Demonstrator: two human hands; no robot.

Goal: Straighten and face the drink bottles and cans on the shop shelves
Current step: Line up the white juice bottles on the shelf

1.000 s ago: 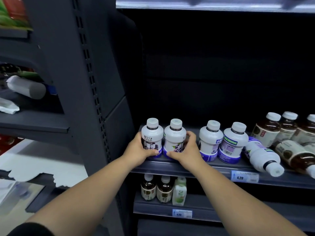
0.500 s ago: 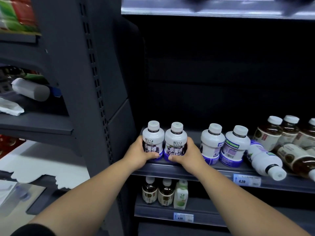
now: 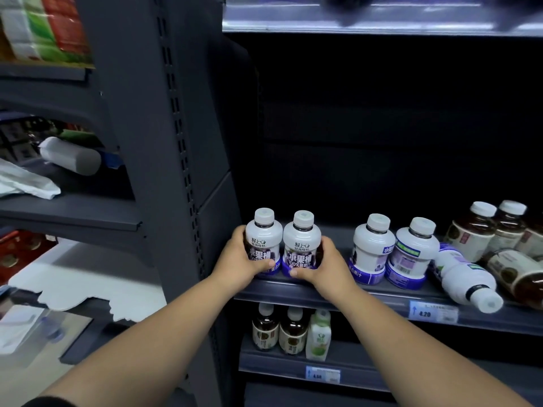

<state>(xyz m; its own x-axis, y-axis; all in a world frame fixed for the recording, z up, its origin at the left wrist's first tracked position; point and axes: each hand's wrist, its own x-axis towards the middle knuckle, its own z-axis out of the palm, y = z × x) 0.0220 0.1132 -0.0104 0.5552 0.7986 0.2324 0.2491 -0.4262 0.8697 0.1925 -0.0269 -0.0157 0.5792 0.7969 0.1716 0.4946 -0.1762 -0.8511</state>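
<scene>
we count five white bottles [image 3: 371, 251], one tipped; our left hand [image 3: 238, 259] and right hand [image 3: 326, 268] each grip a 水果桶 one

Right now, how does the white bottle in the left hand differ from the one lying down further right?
The held bottle stands upright, cap up; the fallen bottle lies on its side, cap toward the shelf front. The left hand grips the held bottle; no hand touches the fallen bottle. The held bottle shows its large front lettering; the fallen bottle shows mostly plain white. Both are white, white-capped, with purple bands.
</scene>
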